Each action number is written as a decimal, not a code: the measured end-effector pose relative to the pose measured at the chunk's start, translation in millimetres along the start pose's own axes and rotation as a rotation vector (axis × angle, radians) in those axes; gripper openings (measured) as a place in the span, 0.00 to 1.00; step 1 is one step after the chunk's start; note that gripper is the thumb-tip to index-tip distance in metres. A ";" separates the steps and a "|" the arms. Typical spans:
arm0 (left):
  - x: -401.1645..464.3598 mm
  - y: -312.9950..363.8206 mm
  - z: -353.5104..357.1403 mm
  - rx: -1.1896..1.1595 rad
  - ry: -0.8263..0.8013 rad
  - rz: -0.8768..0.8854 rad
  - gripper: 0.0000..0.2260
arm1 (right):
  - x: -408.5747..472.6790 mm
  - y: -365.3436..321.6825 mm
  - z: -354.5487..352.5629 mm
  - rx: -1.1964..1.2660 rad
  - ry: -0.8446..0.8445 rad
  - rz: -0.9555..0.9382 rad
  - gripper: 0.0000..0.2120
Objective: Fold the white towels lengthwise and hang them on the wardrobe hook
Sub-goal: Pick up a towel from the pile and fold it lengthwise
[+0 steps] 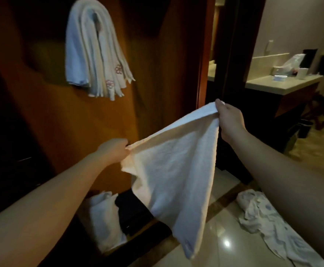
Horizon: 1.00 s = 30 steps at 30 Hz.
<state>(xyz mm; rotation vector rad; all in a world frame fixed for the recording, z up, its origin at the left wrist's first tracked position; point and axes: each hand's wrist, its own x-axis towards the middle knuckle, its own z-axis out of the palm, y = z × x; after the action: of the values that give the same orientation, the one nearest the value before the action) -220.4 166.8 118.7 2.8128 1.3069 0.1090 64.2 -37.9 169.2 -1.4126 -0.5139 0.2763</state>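
Wooden wardrobe door point(61, 112) fills frame left; I see left hand point(115, 150) and right hand point(228, 120) pinching a limp, light white towel point(176, 170) by its top corners

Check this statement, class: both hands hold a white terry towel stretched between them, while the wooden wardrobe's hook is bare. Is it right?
One detail is wrong. The head view shows the wooden wardrobe's hook already carrying folded white towels, not bare. The rest stands: the left hand and right hand hold the white terry towel stretched between them.
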 end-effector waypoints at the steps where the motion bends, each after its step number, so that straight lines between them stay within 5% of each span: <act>1: -11.8 -15.6 -2.1 -0.012 0.021 -0.026 0.06 | -6.8 -0.8 6.4 0.011 -0.009 0.002 0.13; 6: -64.0 -75.2 -13.3 -0.273 0.140 -0.171 0.06 | -30.4 1.0 27.2 0.073 -0.081 0.030 0.13; 11: -106.9 -107.7 -33.1 -1.113 0.410 -0.328 0.02 | -48.7 5.8 38.7 0.142 -0.198 0.034 0.16; 16: -131.3 -118.4 -49.0 -1.715 0.359 -0.215 0.10 | -63.0 7.6 47.9 0.211 -0.397 0.068 0.10; 23: -146.7 -116.0 -48.2 -1.877 0.332 -0.411 0.08 | -67.0 24.5 55.3 0.109 -0.412 0.086 0.08; 25: -148.9 -116.4 -46.0 -1.838 0.317 -0.408 0.09 | -67.3 31.7 56.7 0.076 -0.381 0.093 0.14; 27: -149.6 -115.4 -43.5 -1.790 0.296 -0.373 0.10 | -66.5 39.6 55.0 0.141 -0.379 0.180 0.25; 30: -150.4 -106.3 -36.1 -1.759 0.300 -0.376 0.10 | -70.2 52.3 51.7 0.252 -0.423 0.403 0.18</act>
<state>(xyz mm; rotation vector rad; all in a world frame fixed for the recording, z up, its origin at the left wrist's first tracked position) -400.9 120.5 140.7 1.0596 0.8643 1.0371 -15.7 -18.9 109.3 -1.2026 -0.5117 0.9469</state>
